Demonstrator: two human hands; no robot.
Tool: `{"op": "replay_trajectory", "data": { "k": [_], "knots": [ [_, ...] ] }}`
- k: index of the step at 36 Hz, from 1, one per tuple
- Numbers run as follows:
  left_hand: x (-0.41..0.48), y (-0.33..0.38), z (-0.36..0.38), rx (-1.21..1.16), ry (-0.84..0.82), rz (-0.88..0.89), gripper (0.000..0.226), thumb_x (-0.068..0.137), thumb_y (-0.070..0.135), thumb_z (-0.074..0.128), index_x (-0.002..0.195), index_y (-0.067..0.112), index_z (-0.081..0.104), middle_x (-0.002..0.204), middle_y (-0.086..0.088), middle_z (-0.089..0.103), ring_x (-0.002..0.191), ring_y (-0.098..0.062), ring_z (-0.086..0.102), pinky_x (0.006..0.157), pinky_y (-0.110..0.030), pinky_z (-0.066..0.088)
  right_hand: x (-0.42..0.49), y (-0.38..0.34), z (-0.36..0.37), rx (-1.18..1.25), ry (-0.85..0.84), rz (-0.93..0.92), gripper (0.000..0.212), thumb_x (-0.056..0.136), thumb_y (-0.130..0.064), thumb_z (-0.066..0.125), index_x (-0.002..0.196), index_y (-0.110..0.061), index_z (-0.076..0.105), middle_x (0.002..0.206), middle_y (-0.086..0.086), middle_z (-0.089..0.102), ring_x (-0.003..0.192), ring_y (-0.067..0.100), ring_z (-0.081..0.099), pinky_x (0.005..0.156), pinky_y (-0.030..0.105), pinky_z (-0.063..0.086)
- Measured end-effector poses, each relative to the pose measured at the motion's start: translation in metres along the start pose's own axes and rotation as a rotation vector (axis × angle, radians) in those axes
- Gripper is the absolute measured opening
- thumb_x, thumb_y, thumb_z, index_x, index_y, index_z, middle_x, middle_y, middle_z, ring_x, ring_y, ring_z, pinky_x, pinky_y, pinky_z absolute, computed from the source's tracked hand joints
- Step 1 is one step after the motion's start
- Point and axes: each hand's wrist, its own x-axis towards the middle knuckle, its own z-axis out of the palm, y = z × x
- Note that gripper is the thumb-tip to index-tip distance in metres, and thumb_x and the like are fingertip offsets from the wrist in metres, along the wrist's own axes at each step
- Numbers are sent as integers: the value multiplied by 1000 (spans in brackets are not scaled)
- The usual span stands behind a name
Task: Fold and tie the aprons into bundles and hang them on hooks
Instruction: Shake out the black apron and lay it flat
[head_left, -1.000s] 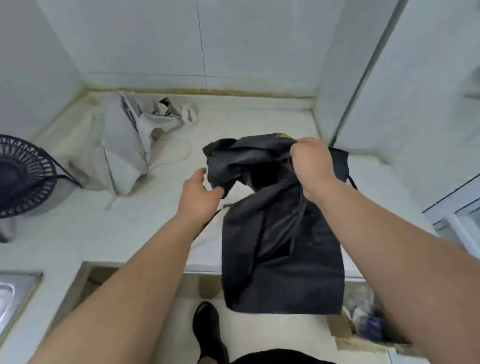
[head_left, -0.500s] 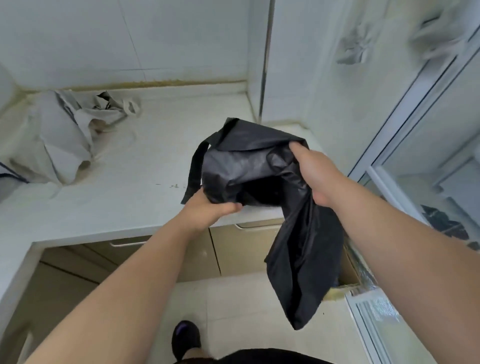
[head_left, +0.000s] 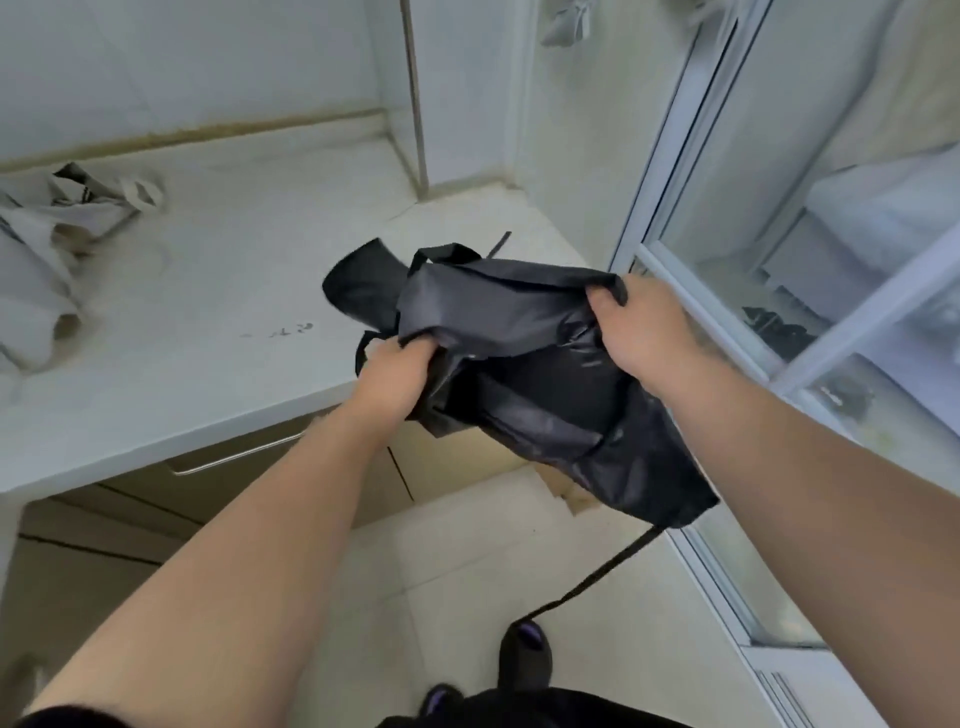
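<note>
A crumpled black apron (head_left: 524, 364) hangs in the air past the right end of the counter. My left hand (head_left: 397, 376) grips its left side from below, and my right hand (head_left: 636, 332) grips its upper right edge. One black strap (head_left: 592, 579) trails down towards the floor, and a loop sticks up at the top. A pale grey apron (head_left: 47, 244) lies crumpled on the counter at the far left. High on the wall a light tied bundle (head_left: 566, 23) hangs.
The white counter (head_left: 218, 312) runs along the tiled wall with beige cabinet doors (head_left: 249, 467) below. A glass sliding door (head_left: 810, 291) with a pale frame stands at the right. My feet in dark shoes (head_left: 524, 649) stand on the tiled floor.
The view has swung right, away from the counter towards the glass door. Both hands have bunched the black apron up shorter, and a strap now dangles below it.
</note>
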Motion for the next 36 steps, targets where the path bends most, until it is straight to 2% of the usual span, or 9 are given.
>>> {"op": "replay_trajectory", "data": {
  "k": [5,10,15,19,23,27,30,33,36],
  "knots": [
    [-35,-23,-19,-23,-203,-362,26,91,34,56,95,12,70,87,-10,75,85,-28,69,85,-37,53,-17,13,15,72,-12,13,24,94,-11,46,108,-10,65,110,9,63,104,28,56,93,39,47],
    [-70,-36,-34,0,-273,-507,23,92,23,49,84,8,66,77,-14,71,68,-27,64,74,-33,49,-35,17,29,85,-125,-13,24,85,-1,45,89,-9,67,86,1,61,84,17,53,60,24,35],
    [-93,-40,-43,-82,-410,-425,35,73,2,59,107,9,67,106,-17,70,89,-32,69,71,-35,57,-38,26,30,130,-245,-20,21,86,-4,45,89,-19,60,82,-8,58,81,16,54,62,22,39],
    [-106,-55,-26,122,83,-227,28,77,-1,71,101,11,65,108,-12,69,100,-30,65,92,-43,52,-37,39,13,60,-340,-115,15,91,-16,50,94,-9,63,83,-1,61,73,14,58,61,24,41],
    [-118,-55,-11,460,755,-3,18,84,16,65,100,11,59,91,0,58,86,-18,50,70,-23,35,-35,45,3,-41,-343,-200,21,93,-23,46,76,-13,52,73,0,51,71,23,52,56,29,34],
    [-133,-36,3,421,1066,248,20,92,21,58,109,11,60,101,-1,60,91,-16,51,72,-13,28,-40,33,-11,169,-88,-306,20,98,-16,40,111,-13,54,94,-5,53,85,16,47,67,24,32],
    [-136,-34,6,439,1118,231,19,95,30,53,103,14,57,99,2,54,88,-15,47,72,-20,31,-37,37,-18,277,8,-351,22,98,-14,38,116,-13,51,95,-5,55,84,16,49,67,22,32],
    [-133,-58,6,599,773,-109,22,93,32,52,97,11,57,89,-4,59,86,-27,55,66,-32,38,-30,62,-9,-132,-274,-211,16,96,-12,39,101,-10,54,88,7,57,81,29,52,58,30,30],
    [-135,-71,17,437,770,-165,19,92,28,49,95,10,56,84,-4,59,78,-26,55,65,-32,43,-33,66,-2,-22,-294,-164,17,96,-8,39,103,-9,54,96,6,54,83,24,48,67,27,32]
  ]
}}
